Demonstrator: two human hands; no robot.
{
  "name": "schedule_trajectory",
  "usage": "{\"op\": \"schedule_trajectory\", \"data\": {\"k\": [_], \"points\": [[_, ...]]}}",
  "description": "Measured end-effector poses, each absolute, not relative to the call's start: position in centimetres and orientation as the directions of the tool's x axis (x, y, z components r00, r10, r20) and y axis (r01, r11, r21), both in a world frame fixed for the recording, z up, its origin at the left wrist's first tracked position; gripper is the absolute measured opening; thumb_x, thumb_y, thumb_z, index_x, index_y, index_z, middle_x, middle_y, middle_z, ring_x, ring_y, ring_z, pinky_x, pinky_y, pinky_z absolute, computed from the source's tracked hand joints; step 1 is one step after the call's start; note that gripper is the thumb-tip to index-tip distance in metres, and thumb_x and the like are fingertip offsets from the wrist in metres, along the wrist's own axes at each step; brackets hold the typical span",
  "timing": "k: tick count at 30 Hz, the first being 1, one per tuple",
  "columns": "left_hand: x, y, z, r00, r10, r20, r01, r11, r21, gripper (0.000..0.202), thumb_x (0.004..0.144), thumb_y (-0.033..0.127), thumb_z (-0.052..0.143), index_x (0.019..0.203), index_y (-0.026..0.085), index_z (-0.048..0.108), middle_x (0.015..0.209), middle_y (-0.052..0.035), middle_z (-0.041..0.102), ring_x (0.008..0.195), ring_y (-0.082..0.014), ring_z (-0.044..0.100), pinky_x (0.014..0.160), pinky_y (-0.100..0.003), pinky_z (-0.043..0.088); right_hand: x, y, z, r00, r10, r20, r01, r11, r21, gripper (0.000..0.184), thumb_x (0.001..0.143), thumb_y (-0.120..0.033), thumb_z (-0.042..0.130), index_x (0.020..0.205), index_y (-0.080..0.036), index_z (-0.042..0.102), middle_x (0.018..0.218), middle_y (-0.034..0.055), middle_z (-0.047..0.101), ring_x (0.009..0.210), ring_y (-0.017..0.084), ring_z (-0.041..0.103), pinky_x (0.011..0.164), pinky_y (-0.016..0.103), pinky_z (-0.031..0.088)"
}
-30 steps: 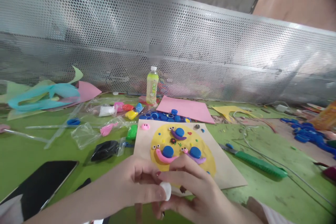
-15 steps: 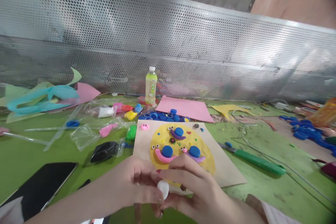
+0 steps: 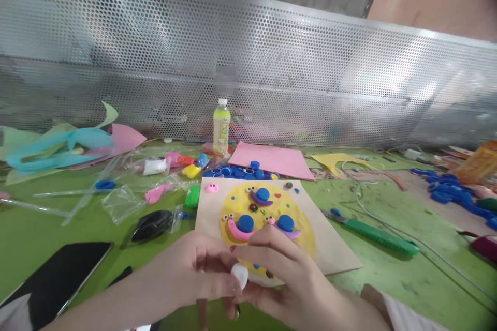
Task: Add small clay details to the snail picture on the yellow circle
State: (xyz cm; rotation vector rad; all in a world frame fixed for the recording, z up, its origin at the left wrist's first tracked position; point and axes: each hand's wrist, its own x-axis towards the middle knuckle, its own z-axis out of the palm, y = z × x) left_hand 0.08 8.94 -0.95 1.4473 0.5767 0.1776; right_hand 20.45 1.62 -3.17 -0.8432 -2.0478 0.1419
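My left hand (image 3: 207, 271) is closed, its thumb and fingers pinching a small white round piece (image 3: 239, 275), which may be clay or a cap. My right hand (image 3: 285, 274) curls in from the other side, fingertips at the edge of the same piece. Some fingertips are hidden behind it. Just beyond the hands lies a pale sheet (image 3: 326, 248) with a yellow round (image 3: 306, 212). On the round sit snail figures with blue bottle-cap shells, such as the pink snail (image 3: 237, 232), along with small coloured bits. A pink blob with eyes (image 3: 212, 187) is at the sheet's corner.
A green craft knife (image 3: 380, 236) lies right of the sheet beside a white cable (image 3: 359, 191). Left are a phone (image 3: 58, 274), a black clay packet (image 3: 152, 225) and coloured clay packets (image 3: 157, 192). Behind stand a drink bottle (image 3: 221, 129) and pink paper (image 3: 272, 159).
The view has shifted very slightly. Both hands stay together around the white piece, which appears turned a little between the fingers.
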Motion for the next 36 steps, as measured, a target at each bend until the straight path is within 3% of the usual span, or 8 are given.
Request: {"op": "schedule_trajectory", "data": {"k": [7, 11, 16, 21, 36], "points": [[0.03, 9.16, -1.19, 0.863, 0.443, -0.242, 0.196, 0.149, 0.969, 0.016, 0.083, 0.034, 0.072, 0.083, 0.019, 0.075, 0.07, -0.0005, 0.07, 0.055, -0.0092, 0.062, 0.044, -0.012, 0.05, 20.41, 1.57, -3.43, -0.357, 0.664, 0.657, 0.488, 0.733, -0.474, 0.035, 0.087, -0.028, 0.071, 0.118, -0.013, 0.064, 0.102, 0.0108, 0.064, 0.092, 0.016, 0.067, 0.082, 0.025, 0.058], [0.01, 9.16, -1.22, 0.854, 0.451, -0.258, 0.208, 0.157, 0.965, 0.017, 0.082, 0.036, 0.074, 0.085, 0.019, 0.075, 0.074, -0.0005, 0.07, 0.068, -0.0136, 0.069, 0.046, -0.013, 0.053, 20.33, 1.53, -3.5, -0.349, 0.647, 0.678, 0.493, 0.742, -0.454, 0.028, 0.092, -0.029, 0.066, 0.116, -0.015, 0.066, 0.099, 0.0092, 0.063, 0.088, 0.015, 0.067, 0.079, 0.024, 0.058], [0.15, 9.11, -1.01, 0.858, 0.457, -0.233, 0.203, 0.115, 0.972, 0.033, 0.085, 0.05, 0.067, 0.089, 0.017, 0.075, 0.076, -0.0046, 0.071, 0.073, -0.0181, 0.073, 0.043, -0.014, 0.051, 20.24, 1.66, -3.65, -0.353, 0.647, 0.676, 0.485, 0.744, -0.459, 0.024, 0.091, -0.028, 0.066, 0.111, -0.013, 0.068, 0.097, 0.0093, 0.063, 0.086, 0.015, 0.067, 0.078, 0.023, 0.057], [0.25, 9.08, -0.77, 0.822, 0.49, -0.288, 0.249, 0.145, 0.958, 0.02, 0.085, 0.038, 0.071, 0.088, 0.018, 0.073, 0.075, -0.001, 0.068, 0.074, -0.0163, 0.072, 0.042, -0.012, 0.05, 20.42, 1.85, -3.85, -0.345, 0.646, 0.681, 0.486, 0.744, -0.459, 0.03, 0.091, -0.033, 0.067, 0.115, -0.017, 0.066, 0.098, 0.0074, 0.062, 0.087, 0.014, 0.067, 0.079, 0.023, 0.058], [0.31, 8.76, -0.41, 0.814, 0.495, -0.305, 0.264, 0.152, 0.952, 0.019, 0.084, 0.038, 0.073, 0.083, 0.02, 0.072, 0.071, 0.0006, 0.07, 0.071, -0.0151, 0.072, 0.039, -0.011, 0.047, 20.93, 2.11, -3.73, -0.412, 0.648, 0.641, 0.483, 0.752, -0.449, 0.023, 0.094, -0.032, 0.061, 0.111, -0.017, 0.068, 0.101, 0.0079, 0.063, 0.09, 0.014, 0.067, 0.08, 0.023, 0.058]]}}
